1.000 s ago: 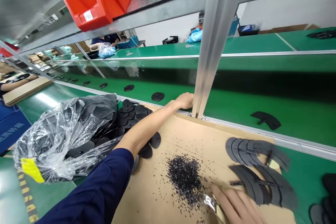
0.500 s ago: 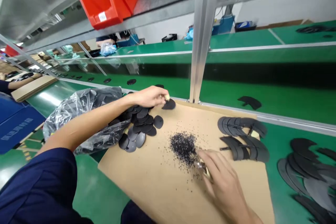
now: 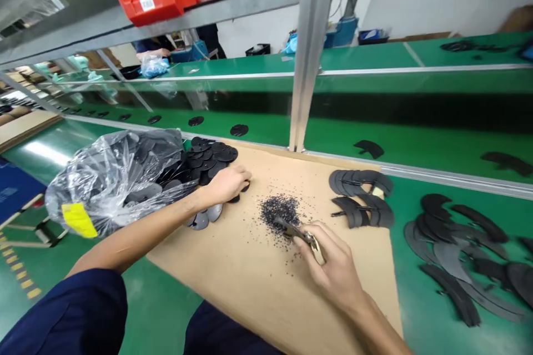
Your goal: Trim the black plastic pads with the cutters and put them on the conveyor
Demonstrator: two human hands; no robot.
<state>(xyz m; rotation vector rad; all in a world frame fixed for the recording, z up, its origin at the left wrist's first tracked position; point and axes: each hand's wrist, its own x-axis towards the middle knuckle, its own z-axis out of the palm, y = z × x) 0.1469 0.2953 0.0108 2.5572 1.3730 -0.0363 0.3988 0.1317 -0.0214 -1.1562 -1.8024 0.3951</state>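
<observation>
1. Around the brown cardboard sheet (image 3: 258,283) lie several things: a clear plastic bag (image 3: 112,177) of black discs at its left edge, two fanned stacks of curved black pieces (image 3: 362,197) at its far right corner, and more curved black pieces (image 3: 462,249) on the green bench past its right edge.
2. Near the sheet's middle sits a small heap of black crumbs (image 3: 278,209); an upright metal post (image 3: 306,50) rises from the sheet's far edge.
3. Spilling from the bag onto the sheet is a pile of black discs (image 3: 208,163). The left hand (image 3: 227,184) rests on this pile, fingers curled over the discs; whether it pinches one cannot be told.
4. Just right of the crumb heap, the right hand (image 3: 333,266) pinches a small metal tool (image 3: 297,231) between thumb and fingers.
5. That tool's long axis runs from the hand up-left, its tip touching the crumb heap's near edge.
</observation>
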